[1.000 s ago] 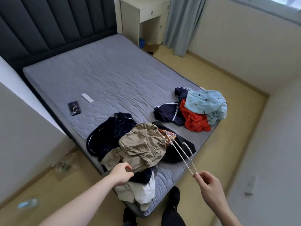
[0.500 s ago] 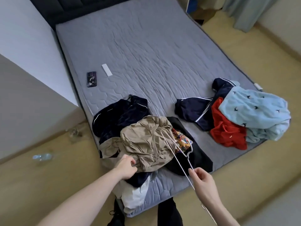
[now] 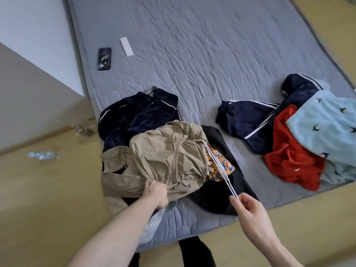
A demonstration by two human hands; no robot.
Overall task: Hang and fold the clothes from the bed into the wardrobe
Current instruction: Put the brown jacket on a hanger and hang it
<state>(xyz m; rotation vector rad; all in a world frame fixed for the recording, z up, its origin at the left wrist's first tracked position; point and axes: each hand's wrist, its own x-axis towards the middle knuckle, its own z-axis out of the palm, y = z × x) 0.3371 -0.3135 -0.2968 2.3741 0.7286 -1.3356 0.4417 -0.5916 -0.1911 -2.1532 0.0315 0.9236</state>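
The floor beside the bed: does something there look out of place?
Yes. A clear plastic bottle lies on its side on the floor, left of the bed, and a small clutter of clear things sits by the wall. Both look dropped rather than put away; blur hides what the clutter is.

Both forearms are bare from the lower edge of the view up to the wrists, with no sleeves, watch, bracelet or rings showing. The left hand (image 3: 156,193) and the right hand (image 3: 250,210) wear no gloves. Between the arms, near the lower edge, the legs are clad in black trousers (image 3: 194,254).
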